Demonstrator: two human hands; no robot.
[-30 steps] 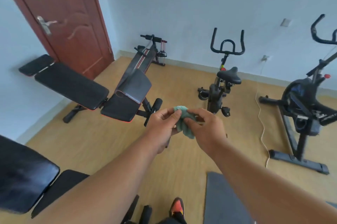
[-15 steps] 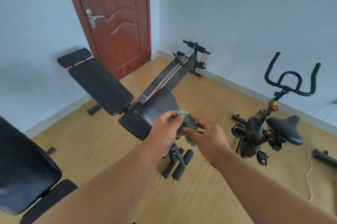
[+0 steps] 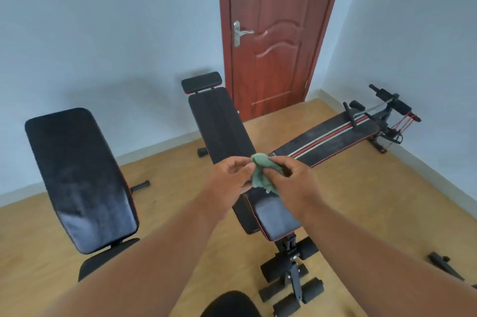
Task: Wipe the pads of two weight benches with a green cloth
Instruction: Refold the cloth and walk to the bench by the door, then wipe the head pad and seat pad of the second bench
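Nearest to the camera, two bare forearms reached forward from the bottom edge and met in the middle of the view. The left hand (image 3: 230, 178) and the right hand (image 3: 291, 179) held the green cloth (image 3: 261, 173) between them, in the air above the floor (image 3: 180, 169). The left thumb and forefinger pinched the left edge of the cloth, and the curled fingers of the right hand gripped its right side, so both hands were closed on it. The cloth was crumpled into a small bunch and touched no bench. Just under the hands, a little to the right, was the seat pad (image 3: 277, 216) of the middle bench, with black foam rollers (image 3: 291, 280) on its frame nearer to the camera. Its long back pad (image 3: 219, 125) rose away from the hands toward the far wall, with a small head pad (image 3: 201, 82) at the top. On the left stood a second bench, whose wide back pad (image 3: 77, 174) was tilted up and looked dusty or shiny in places. To the right, farther away, a low board (image 3: 333, 140) with red and grey stripes lay on the floor, reaching toward the right corner. Behind everything, a reddish-brown door (image 3: 273, 33) with a metal handle (image 3: 240, 33) was closed in the far wall.
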